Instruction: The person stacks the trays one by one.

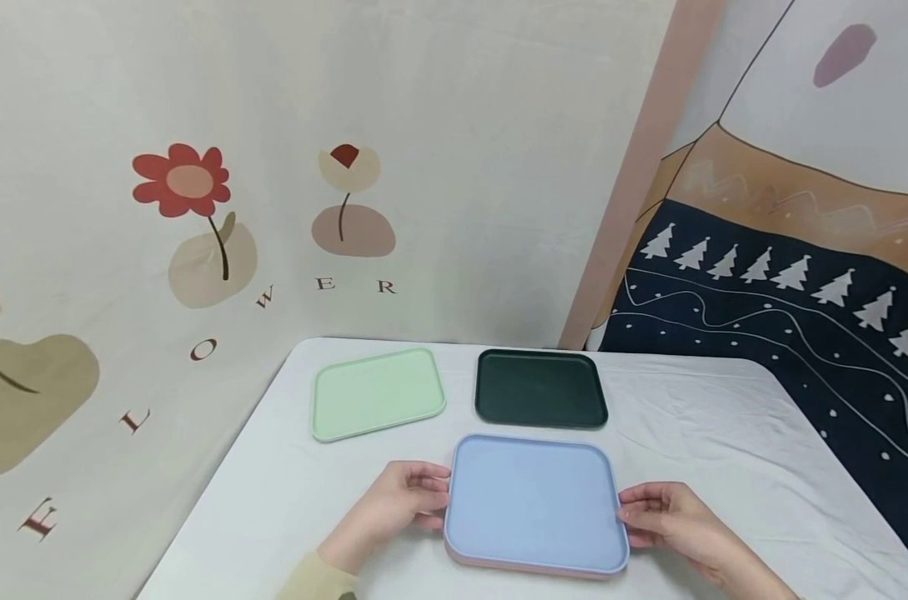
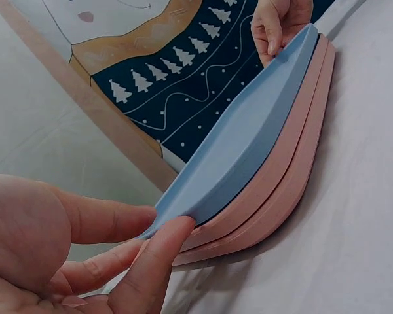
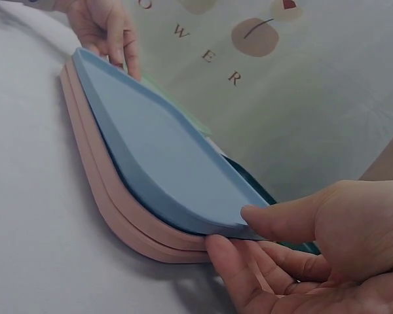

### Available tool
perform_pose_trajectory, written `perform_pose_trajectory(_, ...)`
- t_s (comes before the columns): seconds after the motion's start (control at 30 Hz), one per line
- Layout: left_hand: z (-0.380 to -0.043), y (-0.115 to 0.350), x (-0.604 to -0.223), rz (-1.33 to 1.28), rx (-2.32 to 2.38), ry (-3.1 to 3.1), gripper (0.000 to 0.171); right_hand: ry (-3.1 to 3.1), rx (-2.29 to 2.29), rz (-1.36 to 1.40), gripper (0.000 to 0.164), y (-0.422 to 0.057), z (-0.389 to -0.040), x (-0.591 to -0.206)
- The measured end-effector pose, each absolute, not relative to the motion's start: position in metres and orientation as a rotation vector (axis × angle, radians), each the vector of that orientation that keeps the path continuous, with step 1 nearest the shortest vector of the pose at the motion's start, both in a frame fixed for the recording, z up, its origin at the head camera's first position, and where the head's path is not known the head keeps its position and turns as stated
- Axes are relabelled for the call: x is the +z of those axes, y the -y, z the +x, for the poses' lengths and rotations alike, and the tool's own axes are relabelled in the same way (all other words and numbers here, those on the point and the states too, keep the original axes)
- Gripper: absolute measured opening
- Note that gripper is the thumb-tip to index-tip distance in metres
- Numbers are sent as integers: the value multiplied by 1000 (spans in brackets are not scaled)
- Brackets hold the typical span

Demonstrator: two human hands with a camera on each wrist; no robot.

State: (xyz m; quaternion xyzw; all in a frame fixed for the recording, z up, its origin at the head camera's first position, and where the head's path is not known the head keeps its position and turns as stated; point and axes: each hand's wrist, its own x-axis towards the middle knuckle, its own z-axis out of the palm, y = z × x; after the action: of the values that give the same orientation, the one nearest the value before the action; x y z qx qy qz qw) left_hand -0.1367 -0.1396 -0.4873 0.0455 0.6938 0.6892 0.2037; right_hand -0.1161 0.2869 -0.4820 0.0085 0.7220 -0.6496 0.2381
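Your left hand (image 1: 407, 502) pinches the left edge of the light-blue, matte, rounded rectangular tray (image 1: 536, 500): thumb on top of the rim, a fingertip low on the outer side. Your right hand (image 1: 667, 521) mirrors it on the right edge, thumb over the rim, a fingertip right at the seam below it. Blue tray is at the near side of the table (image 1: 731, 433), which is covered in slightly creased white cloth, and is topmost of a stack. Below it: two matching pink rounded rectangular trays (image 2: 281, 163), nested, edges roughly lined up with the blue one. Thin dark line shows between blue and upper pink; can't tell if they touch all round. Behind, toward the far edge, two more trays lie flat, apart from each other: a pale-green rounded rectangular one (image 1: 378, 393) at far left, turned a bit askew, and a dark-green rounded rectangular one (image 1: 541, 388) just behind the blue. Your left cuff (image 1: 314, 575) is pale yellow. Backdrop: off-white sheet (image 1: 491, 167) with flowers and lettering, navy printed panel (image 1: 731, 308) with white trees at right.
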Motion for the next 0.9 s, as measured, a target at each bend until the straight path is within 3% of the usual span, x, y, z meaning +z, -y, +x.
perform_pose_trajectory(0.33,-152,145,-476,139,1914,-1992,44,-2029,-1778,3,43,-297,-127,-469)
perform_pose_trajectory(0.9,-225,129,-434,123,1937,-2051,34,-2168,-1747,-56,47,-311,-182,-421)
